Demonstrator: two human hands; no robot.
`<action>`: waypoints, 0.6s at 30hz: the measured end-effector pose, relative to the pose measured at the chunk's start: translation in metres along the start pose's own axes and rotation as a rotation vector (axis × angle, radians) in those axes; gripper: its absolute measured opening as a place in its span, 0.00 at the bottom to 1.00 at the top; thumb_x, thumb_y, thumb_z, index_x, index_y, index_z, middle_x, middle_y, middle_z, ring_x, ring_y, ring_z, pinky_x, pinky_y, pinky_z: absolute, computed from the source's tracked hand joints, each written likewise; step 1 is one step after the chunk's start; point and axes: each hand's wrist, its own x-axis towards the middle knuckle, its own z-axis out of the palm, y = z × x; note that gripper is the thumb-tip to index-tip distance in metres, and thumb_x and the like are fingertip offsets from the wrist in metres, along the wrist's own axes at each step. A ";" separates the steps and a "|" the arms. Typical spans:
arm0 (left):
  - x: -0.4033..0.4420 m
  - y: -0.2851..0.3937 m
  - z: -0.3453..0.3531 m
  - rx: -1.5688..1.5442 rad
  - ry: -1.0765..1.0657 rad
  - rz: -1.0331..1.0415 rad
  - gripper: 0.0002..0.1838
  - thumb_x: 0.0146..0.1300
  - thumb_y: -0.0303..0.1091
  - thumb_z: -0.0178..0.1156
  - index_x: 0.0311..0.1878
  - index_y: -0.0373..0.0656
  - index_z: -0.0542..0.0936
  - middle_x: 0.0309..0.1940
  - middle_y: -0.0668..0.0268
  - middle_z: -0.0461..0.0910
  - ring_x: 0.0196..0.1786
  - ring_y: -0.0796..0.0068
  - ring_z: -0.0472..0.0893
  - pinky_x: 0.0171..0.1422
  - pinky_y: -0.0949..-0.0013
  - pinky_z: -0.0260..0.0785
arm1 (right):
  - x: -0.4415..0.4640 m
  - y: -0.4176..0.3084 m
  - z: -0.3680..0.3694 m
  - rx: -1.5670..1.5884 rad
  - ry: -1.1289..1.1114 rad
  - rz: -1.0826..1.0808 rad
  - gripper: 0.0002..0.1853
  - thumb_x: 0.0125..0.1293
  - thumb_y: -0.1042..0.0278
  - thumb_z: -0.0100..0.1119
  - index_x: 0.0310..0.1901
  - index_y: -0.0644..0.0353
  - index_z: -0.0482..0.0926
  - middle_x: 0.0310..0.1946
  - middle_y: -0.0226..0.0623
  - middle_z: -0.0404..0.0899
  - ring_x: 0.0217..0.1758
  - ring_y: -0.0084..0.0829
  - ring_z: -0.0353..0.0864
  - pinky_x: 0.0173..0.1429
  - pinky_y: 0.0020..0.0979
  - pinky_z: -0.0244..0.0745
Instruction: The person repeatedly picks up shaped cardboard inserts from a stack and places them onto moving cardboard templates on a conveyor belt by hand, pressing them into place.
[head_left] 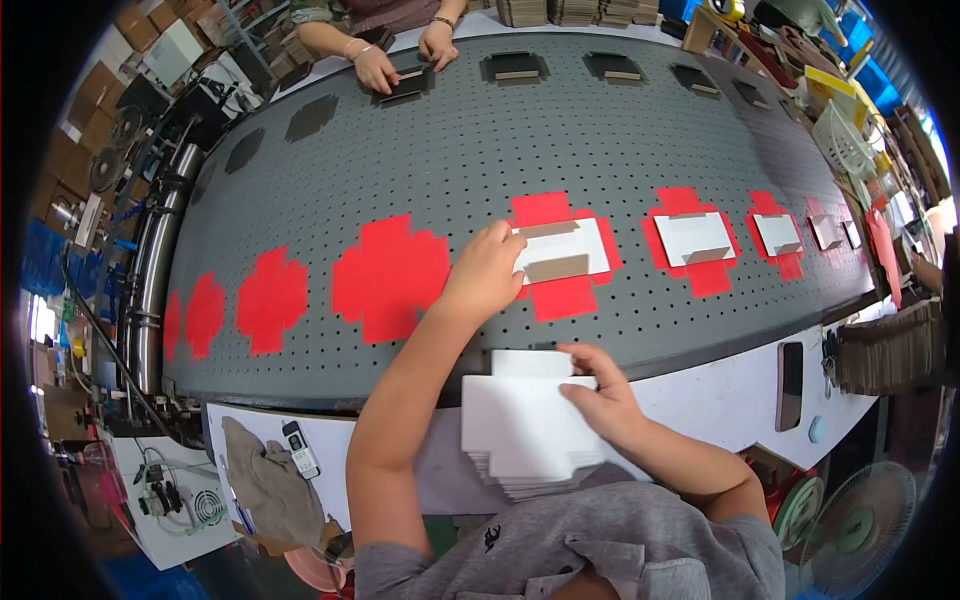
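Note:
My left hand has its fingers curled at the left edge of a white card blank, whose grey-brown flaps stand up. That blank lies on a red cross-shaped sheet on the perforated grey belt. Close to my body, my right hand pinches the top white card blank of a stack, thumb above and fingers at its far edge. More red sheets with white blanks on them, such as one blank, lie to the right. Bare red sheets, including a large one, lie to the left.
Across the grey belt, another person's hands touch a black sheet with a black piece on it. A metal roller borders the left end. On the near ledge lie a cloth, a handheld device and a phone.

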 end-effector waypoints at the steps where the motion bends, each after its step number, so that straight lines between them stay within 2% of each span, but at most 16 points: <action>1: -0.009 -0.001 -0.011 0.004 0.008 -0.007 0.15 0.50 0.31 0.66 0.41 0.37 0.78 0.33 0.59 0.75 0.45 0.59 0.76 0.49 0.63 0.71 | 0.005 0.004 0.013 0.058 -0.062 0.035 0.25 0.56 0.85 0.57 0.57 0.58 0.73 0.48 0.29 0.73 0.52 0.22 0.69 0.58 0.25 0.65; 3: -0.028 -0.006 -0.046 -0.410 -0.257 -0.143 0.18 0.51 0.33 0.68 0.44 0.36 0.79 0.36 0.61 0.79 0.43 0.65 0.79 0.47 0.68 0.71 | 0.017 0.006 0.029 0.127 -0.142 0.075 0.21 0.56 0.85 0.58 0.53 0.59 0.74 0.48 0.31 0.73 0.53 0.23 0.70 0.58 0.26 0.66; 4: -0.039 -0.017 -0.061 -0.398 -0.250 -0.158 0.18 0.51 0.33 0.68 0.44 0.36 0.79 0.36 0.61 0.79 0.43 0.65 0.79 0.47 0.68 0.71 | 0.029 0.005 0.034 -0.012 -0.168 -0.068 0.19 0.57 0.85 0.58 0.50 0.59 0.74 0.46 0.31 0.73 0.52 0.23 0.71 0.56 0.25 0.67; 5: -0.049 -0.025 -0.080 -0.704 -0.553 -0.231 0.17 0.51 0.33 0.69 0.43 0.37 0.79 0.37 0.64 0.80 0.41 0.72 0.79 0.46 0.70 0.71 | 0.042 -0.002 0.036 -0.142 -0.196 -0.208 0.16 0.57 0.85 0.57 0.47 0.60 0.73 0.43 0.31 0.73 0.51 0.22 0.71 0.53 0.24 0.68; 6: -0.059 -0.036 -0.096 -1.008 -0.845 -0.295 0.17 0.51 0.33 0.71 0.43 0.39 0.79 0.37 0.66 0.80 0.39 0.78 0.78 0.44 0.73 0.71 | 0.060 0.003 0.040 -0.129 -0.215 -0.217 0.16 0.57 0.85 0.57 0.47 0.60 0.73 0.43 0.31 0.73 0.51 0.22 0.71 0.53 0.24 0.68; 8: -0.080 -0.057 -0.103 -0.969 -0.811 -0.245 0.15 0.52 0.31 0.70 0.43 0.40 0.79 0.39 0.68 0.81 0.40 0.82 0.79 0.43 0.73 0.71 | 0.103 0.017 0.049 -0.018 0.003 -0.162 0.12 0.59 0.84 0.57 0.43 0.60 0.72 0.36 0.29 0.74 0.44 0.20 0.74 0.43 0.22 0.69; 10: -0.087 -0.073 -0.106 -0.786 -0.156 -0.547 0.18 0.52 0.30 0.68 0.46 0.34 0.78 0.38 0.63 0.81 0.41 0.74 0.80 0.46 0.71 0.71 | 0.133 0.004 0.057 0.114 0.031 0.243 0.09 0.61 0.82 0.57 0.41 0.59 0.74 0.34 0.27 0.74 0.37 0.16 0.73 0.40 0.19 0.68; 11: -0.083 -0.076 -0.116 -0.514 -0.005 -0.592 0.19 0.50 0.26 0.65 0.47 0.34 0.77 0.39 0.58 0.82 0.43 0.64 0.82 0.48 0.64 0.73 | 0.142 -0.011 0.073 0.182 -0.061 0.287 0.09 0.64 0.81 0.56 0.45 0.61 0.74 0.31 0.25 0.74 0.33 0.14 0.73 0.35 0.18 0.68; 12: -0.079 -0.085 -0.119 -0.514 -0.001 -0.599 0.19 0.50 0.26 0.65 0.47 0.34 0.77 0.39 0.58 0.82 0.43 0.64 0.82 0.48 0.64 0.73 | 0.154 -0.007 0.077 0.018 -0.266 0.323 0.14 0.66 0.79 0.55 0.53 0.63 0.73 0.32 0.27 0.75 0.32 0.15 0.74 0.35 0.20 0.71; 14: -0.073 -0.109 -0.113 0.030 0.138 -0.594 0.20 0.50 0.23 0.60 0.49 0.34 0.76 0.41 0.52 0.81 0.45 0.53 0.81 0.49 0.57 0.72 | 0.169 0.000 0.096 -0.112 -0.394 0.298 0.17 0.67 0.77 0.54 0.57 0.62 0.73 0.33 0.28 0.76 0.31 0.16 0.74 0.36 0.21 0.72; 15: -0.069 -0.116 -0.112 0.083 0.140 -0.579 0.22 0.49 0.20 0.56 0.52 0.35 0.75 0.42 0.49 0.80 0.47 0.48 0.79 0.50 0.53 0.72 | 0.173 -0.005 0.103 -0.279 -0.365 0.297 0.18 0.67 0.76 0.54 0.59 0.63 0.72 0.32 0.29 0.77 0.30 0.18 0.73 0.38 0.23 0.73; 16: -0.064 -0.121 -0.110 0.074 0.138 -0.579 0.22 0.49 0.20 0.56 0.52 0.35 0.75 0.42 0.49 0.80 0.47 0.48 0.79 0.50 0.53 0.72 | 0.177 0.000 0.106 -0.285 -0.360 0.303 0.18 0.67 0.76 0.54 0.59 0.63 0.72 0.32 0.29 0.77 0.30 0.18 0.73 0.38 0.23 0.73; 18: -0.056 -0.126 -0.107 0.105 0.011 -0.667 0.23 0.49 0.19 0.54 0.53 0.35 0.74 0.41 0.50 0.80 0.47 0.49 0.79 0.50 0.53 0.72 | 0.181 0.011 0.109 -0.536 -0.285 0.125 0.18 0.67 0.76 0.54 0.58 0.65 0.72 0.31 0.30 0.76 0.30 0.18 0.71 0.37 0.24 0.72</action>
